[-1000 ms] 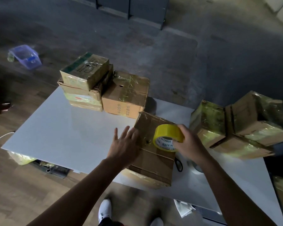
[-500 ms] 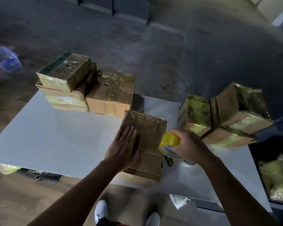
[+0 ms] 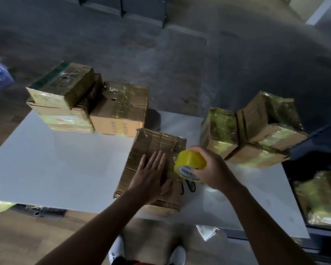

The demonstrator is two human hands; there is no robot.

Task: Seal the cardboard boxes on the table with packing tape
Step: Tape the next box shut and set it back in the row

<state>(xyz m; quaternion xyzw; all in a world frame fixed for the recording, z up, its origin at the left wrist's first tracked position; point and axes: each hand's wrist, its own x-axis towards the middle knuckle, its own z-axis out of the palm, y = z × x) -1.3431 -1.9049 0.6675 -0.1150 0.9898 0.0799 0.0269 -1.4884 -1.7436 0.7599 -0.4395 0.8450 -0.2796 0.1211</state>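
Pressing flat on the cardboard box (image 3: 157, 142) with our left hand (image 3: 151, 173), fingers straight and close together, we pin its top down while our right hand (image 3: 212, 171) curls round the yellow tape roll (image 3: 190, 161). We judge the main risk to be a crooked or wrinkled strip: the box top is creased and carries shiny old tape, so fresh tape may bridge the dents rather than bond. If we pull the roll away sharply the box could skid, since its near end sits at, perhaps over, the near edge of the counter (image 3: 65, 165) and only our palm holds it. We cannot tell whether a free end of tape is stuck to the box; if it is not, the end may fold onto itself. A dark looped thing (image 3: 188, 186), likely scissor handles, lies below the roll and could be knocked. The box lies directly beneath the left hand, touching it, with the palm on its near half. The roll sits just beside the box's right edge, near the left fingertips. Other taped boxes (image 3: 120, 115) stand well apart, far left and right.
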